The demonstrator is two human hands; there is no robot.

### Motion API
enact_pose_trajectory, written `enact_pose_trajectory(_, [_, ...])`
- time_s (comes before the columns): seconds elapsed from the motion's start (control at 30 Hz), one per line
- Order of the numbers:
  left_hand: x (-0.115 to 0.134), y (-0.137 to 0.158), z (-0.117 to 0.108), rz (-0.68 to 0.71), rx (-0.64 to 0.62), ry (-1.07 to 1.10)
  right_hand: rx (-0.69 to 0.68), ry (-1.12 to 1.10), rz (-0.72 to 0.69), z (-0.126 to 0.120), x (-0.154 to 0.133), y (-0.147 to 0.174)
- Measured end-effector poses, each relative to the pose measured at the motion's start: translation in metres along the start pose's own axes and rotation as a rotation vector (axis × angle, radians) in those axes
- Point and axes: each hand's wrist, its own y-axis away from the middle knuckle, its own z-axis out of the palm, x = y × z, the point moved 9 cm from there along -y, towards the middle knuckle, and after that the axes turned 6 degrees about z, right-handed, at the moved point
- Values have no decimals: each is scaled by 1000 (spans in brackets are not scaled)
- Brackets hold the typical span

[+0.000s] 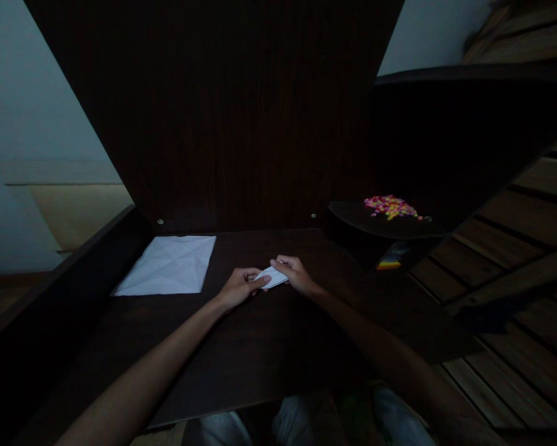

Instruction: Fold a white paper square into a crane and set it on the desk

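Note:
Between my two hands is a small piece of folded white paper (273, 276), held just over the dark tabletop near its middle. My left hand (241, 287) grips its left end, thumb on top and fingers beneath. At the right end, my right hand (295, 272) pinches it with the thumb across the upper side. The fingers under the paper are partly hidden. To the left of my hands lies a larger sheet of white paper (169, 266), flat and marked with crease lines.
A small curved shelf (352, 214) on the right bears a pile of colourful small pieces (392, 206). Beneath it is a rainbow-coloured item (390, 263). A raised dark side board (74, 254) borders the table's left, and a tall dark panel (241, 111) stands behind.

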Motion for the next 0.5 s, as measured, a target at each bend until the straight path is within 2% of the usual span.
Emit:
enact_pose_trajectory(0.1, [0, -1, -3, 3, -2, -16, 42, 70, -83, -1, -8, 1])
enact_pose_trajectory(0.23, [-6, -3, -9, -17, 19, -35, 99, 109, -116, -5, -8, 2])
enact_pose_trajectory(0.37, [-14, -4, -13, -34, 58, 1, 112, 90, -92, -6, -4, 2])
enact_pose_trajectory(0.5, [-13, -4, -18, -7, 96, 35, 37, 34, -22, 0, 1, 2])
